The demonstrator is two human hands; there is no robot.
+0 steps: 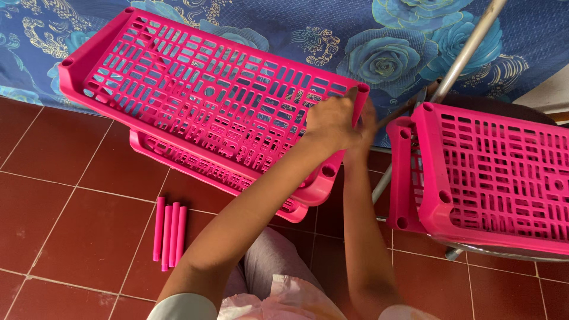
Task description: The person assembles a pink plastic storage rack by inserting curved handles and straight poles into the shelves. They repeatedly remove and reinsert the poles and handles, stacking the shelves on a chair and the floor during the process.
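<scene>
Hands meet at the near corner of the tilted pink shelf tray [207, 101], left hand [332, 124] wrapped around a pink tube [360, 104] seated there, right hand [368, 127] mostly hidden, its grip unreadable; pressing likely needs straight alignment.

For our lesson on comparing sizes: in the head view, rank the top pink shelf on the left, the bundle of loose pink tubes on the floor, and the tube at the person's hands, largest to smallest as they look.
1. Top pink shelf
2. Bundle of tubes
3. Tube at the hands, mostly hidden by the left hand and right hand, so its full length is unsure.
</scene>
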